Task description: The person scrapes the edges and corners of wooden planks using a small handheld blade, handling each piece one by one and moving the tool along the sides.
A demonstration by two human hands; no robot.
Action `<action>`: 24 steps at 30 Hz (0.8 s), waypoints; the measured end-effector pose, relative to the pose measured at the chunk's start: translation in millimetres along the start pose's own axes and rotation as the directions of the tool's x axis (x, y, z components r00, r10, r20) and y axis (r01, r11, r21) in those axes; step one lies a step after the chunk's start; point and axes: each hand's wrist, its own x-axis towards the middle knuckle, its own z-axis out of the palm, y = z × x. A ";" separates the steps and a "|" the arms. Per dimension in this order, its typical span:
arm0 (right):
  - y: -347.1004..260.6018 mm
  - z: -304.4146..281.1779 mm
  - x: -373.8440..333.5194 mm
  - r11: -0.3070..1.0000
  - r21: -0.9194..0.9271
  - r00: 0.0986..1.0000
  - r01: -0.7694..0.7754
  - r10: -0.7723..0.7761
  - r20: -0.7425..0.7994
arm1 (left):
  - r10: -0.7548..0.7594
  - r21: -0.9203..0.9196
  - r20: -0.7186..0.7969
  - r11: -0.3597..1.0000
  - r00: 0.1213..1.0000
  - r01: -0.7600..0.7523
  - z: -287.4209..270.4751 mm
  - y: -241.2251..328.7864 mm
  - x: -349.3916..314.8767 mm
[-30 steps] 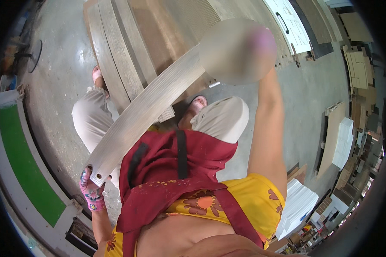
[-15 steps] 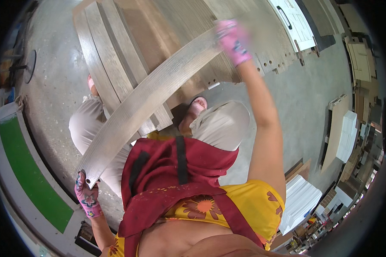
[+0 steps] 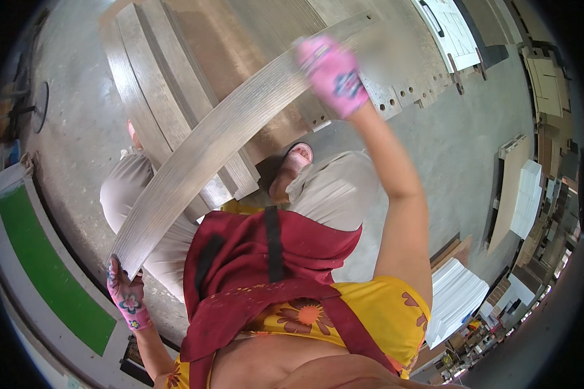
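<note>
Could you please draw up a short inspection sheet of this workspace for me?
Surface: grey floor, pale specks at left.
Job's things: one long plank slanting above several stacked boards.
Clutter: small mixed items at lower right, too small to identify.
Hands: gloved left hand holds the plank's near end; gloved right hand, blurred, is at its far part, grip unclear.
Cables: nothing seen.
Surroundings: green panel at left; white stack at right.

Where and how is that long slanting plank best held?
Grip the plank, probably at its near end, where the left hand holds it. Come from the person's left: the plank slants so that end lies lowest and leftmost, and it looks flat and thin enough to pinch.
</note>
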 end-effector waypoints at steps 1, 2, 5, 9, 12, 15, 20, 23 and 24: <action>66.2 33.7 -20.6 0.913 0.154 0.921 -0.377 0.388 -0.044 | -0.006 -0.029 -0.027 1.000 1.000 0.005 4.8 0.1 3.1; 76.8 -0.4 -3.8 0.836 0.190 0.828 -0.514 0.542 -0.146 | -0.003 -0.069 -0.091 0.998 0.996 -0.003 4.2 -2.8 -2.7; 265.2 16.8 -82.0 0.730 -0.352 0.810 -0.586 0.509 -0.292 | 0.109 0.041 -0.038 0.993 0.993 -0.108 -11.2 -3.1 22.2; 63.3 -14.4 -34.3 0.972 -0.187 0.989 -0.145 0.140 -0.039 | 0.053 -0.091 0.031 0.995 0.998 -0.050 -11.8 -3.2 -0.4; -71.3 -2.8 -40.5 0.978 0.111 0.979 0.176 -0.163 -0.121 | -0.037 -0.098 0.087 0.994 0.996 0.046 -2.2 4.0 -1.0; -106.0 -27.4 -23.5 0.994 0.071 0.984 0.085 -0.095 0.148 | -0.006 -0.077 0.127 0.997 0.992 0.016 4.0 6.2 -11.2; 108.6 -26.0 -44.5 0.659 0.139 0.649 -0.739 0.752 -0.113 | 0.015 -0.070 0.222 0.998 0.975 0.000 -9.3 6.1 -5.7; 211.7 -16.3 -127.6 0.564 0.319 0.430 -0.761 0.808 -0.403 | 0.251 0.160 0.446 0.922 0.859 -0.353 5.7 10.0 -6.8; 189.8 -23.4 -121.4 0.453 0.545 0.292 -0.706 0.887 -0.359 | 0.287 0.306 0.346 0.865 0.893 -0.396 34.1 17.6 -27.9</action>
